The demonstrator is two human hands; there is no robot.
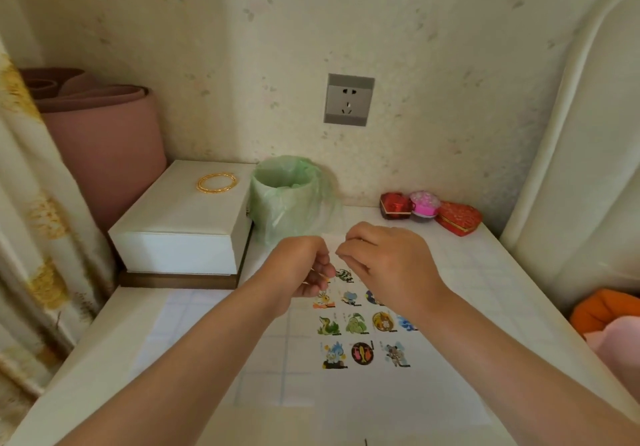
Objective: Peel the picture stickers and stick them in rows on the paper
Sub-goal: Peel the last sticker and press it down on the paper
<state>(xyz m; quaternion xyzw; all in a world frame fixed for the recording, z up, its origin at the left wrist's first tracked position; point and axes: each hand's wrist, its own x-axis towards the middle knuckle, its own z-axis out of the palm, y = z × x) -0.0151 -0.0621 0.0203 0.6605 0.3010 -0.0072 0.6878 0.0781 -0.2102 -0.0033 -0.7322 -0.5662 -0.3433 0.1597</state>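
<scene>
**Now both hands pinch above the picture stickers (356, 324)**

You are looking down at a white surface (485, 265) with a faint grid, pushed against a wall papered in a pale floral print. A grey socket (348, 99) sits in that wall. At the back left of the surface stands a white box (180, 227) with a gold bangle (217, 182) lying on its lid. Just beside the box is a small bin (287, 199) lined with a green bag. Behind the box a rolled pink mat (104, 140) leans in the corner, and a patterned curtain (34, 237) hangs at the left edge. At the back right sit two red heart boxes (459, 218) with a pink trinket (424, 203) between them. A padded headboard (571, 134) rises on the right.

The paper (207, 341) lies flat on the surface in front of you. The stickers are stuck on it in rows, three in the nearest row. The farther rows are partly hidden by your hands.

Your left hand (304, 269) is raised over the farthest row with its fingers curled in, pinching a small piece (313, 269) with a yellowish edge. It is too small to tell what it is. Your right hand (384, 262) is close beside it, fingers also curled, its fingertips nipping a pale strip (332, 241) that shows between the two hands.
</scene>
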